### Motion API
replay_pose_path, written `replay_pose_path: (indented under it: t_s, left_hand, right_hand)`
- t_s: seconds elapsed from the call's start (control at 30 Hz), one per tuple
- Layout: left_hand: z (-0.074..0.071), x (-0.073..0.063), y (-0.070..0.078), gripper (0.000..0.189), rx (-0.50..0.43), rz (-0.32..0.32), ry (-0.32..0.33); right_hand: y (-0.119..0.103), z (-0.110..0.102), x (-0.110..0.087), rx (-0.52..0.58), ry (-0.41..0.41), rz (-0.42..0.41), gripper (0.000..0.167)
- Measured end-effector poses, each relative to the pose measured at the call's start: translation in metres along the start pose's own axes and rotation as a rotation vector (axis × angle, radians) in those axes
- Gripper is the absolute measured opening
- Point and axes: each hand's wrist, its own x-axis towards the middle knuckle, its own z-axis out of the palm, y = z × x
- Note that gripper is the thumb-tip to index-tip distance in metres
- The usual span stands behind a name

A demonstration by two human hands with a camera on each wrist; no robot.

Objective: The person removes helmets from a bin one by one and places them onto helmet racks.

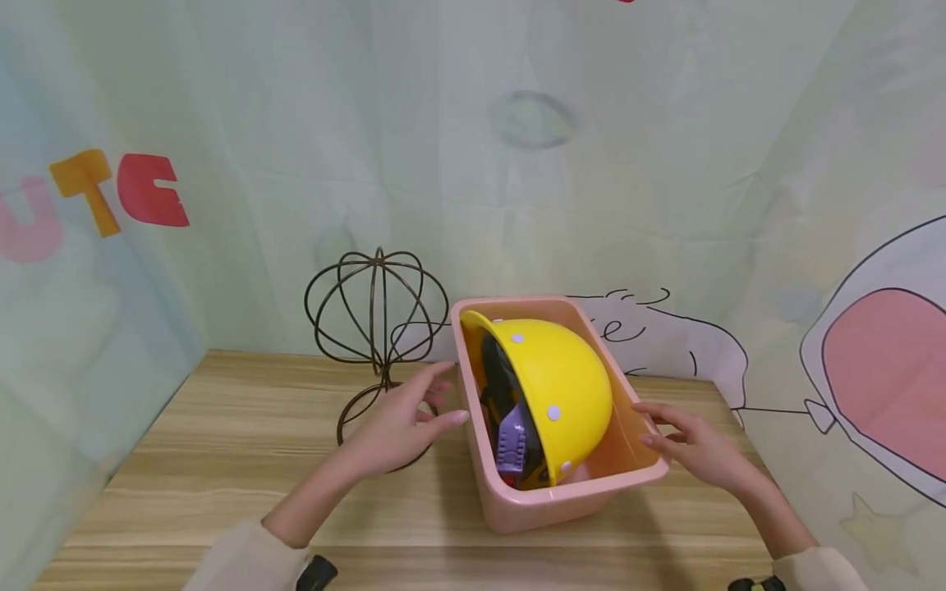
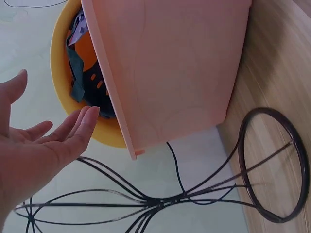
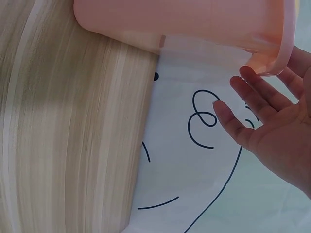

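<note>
A yellow hard hat (image 1: 565, 386) lies on its side in a pink plastic bin (image 1: 547, 507), with its dark inner straps and a purple buckle (image 1: 512, 443) facing left. My left hand (image 1: 399, 423) is at the bin's left wall, fingers loosely bent and holding nothing. Seen from the left wrist, that hand (image 2: 46, 141) is spread before the hat's brim (image 2: 58, 68). On the other side, my right hand (image 1: 698, 447) has its index finger and thumb right at the bin's right rim. Its other fingers (image 3: 260, 92) are extended and spread in the right wrist view.
A dark wire stand (image 1: 377, 312) with a rounded cage top and ring base stands behind and left of the bin, close to my left hand. Under everything is a wood-grain table (image 1: 244, 460). A printed curtain (image 1: 517, 164) hangs behind and along both sides.
</note>
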Motion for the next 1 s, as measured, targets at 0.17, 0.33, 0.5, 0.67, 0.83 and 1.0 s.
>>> replay_pose_path:
  t_s: [0.17, 0.33, 0.5, 0.67, 0.83, 1.0]
  left_hand:
    - [0.010, 0.008, 0.006, 0.065, -0.046, -0.012, 0.010]
    - [0.020, 0.015, 0.011, 0.065, -0.074, -0.016, -0.006]
    - [0.028, 0.020, 0.014, 0.069, -0.069, -0.034, -0.036]
    - [0.032, 0.026, 0.018, 0.075, -0.078, -0.014, -0.050]
    - [0.038, 0.033, 0.021, 0.078, -0.091, 0.016, -0.063]
    - [0.043, 0.039, 0.024, 0.076, -0.089, 0.014, -0.080]
  right_hand:
    - [0.000, 0.000, 0.000, 0.008, -0.001, -0.001, 0.048]
    - [0.002, 0.001, -0.001, 0.013, 0.001, -0.009, 0.048]
    - [0.002, 0.001, 0.000, 0.016, 0.001, -0.006, 0.048]
    - [0.000, 0.001, 0.000, 0.034, -0.005, 0.005, 0.049]
    - [-0.002, 0.000, -0.001, 0.050, -0.007, 0.008, 0.049]
    - [-0.002, -0.001, -0.001, 0.052, -0.010, -0.017, 0.049]
